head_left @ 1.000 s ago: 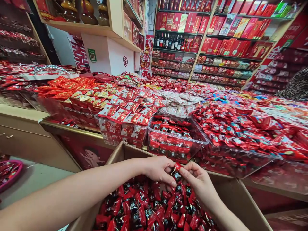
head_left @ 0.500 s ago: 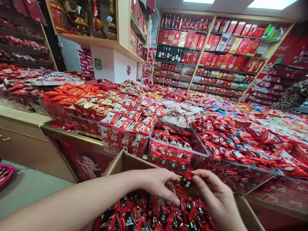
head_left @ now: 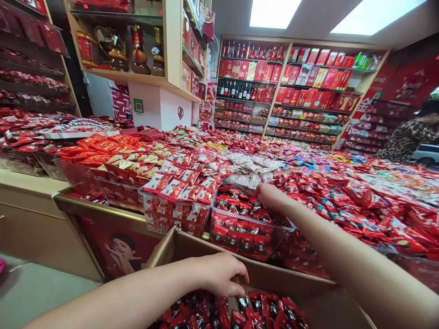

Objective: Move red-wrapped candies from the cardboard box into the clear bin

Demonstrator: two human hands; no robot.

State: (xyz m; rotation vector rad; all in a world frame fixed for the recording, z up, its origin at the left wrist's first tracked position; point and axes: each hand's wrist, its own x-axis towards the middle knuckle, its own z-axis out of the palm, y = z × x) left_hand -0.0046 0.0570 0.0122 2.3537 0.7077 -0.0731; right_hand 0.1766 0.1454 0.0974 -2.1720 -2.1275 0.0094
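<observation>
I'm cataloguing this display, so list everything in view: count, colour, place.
carton: one, brown, foreground
wrapped sweets: many, red and black, inside carton
bin: one, clear, beyond carton
square packets: many, white and red, left of bin
flat packets: many, orange, farther left
pale packets: many, white, behind bin
shiny packets: many, red, right of bin
bottles: many, dark and red, back shelves
boxes: many, mostly red, back shelves
ceiling lights: two, white, above
person: one, leopard-print sleeve, right
left hand: one, bare, over carton
right hand: one, bare, at bin

Red-and-black wrapped candies (head_left: 269,310) lie jumbled below the left hand (head_left: 226,274); similar packets (head_left: 236,203) sit beside the right hand (head_left: 269,195).
</observation>
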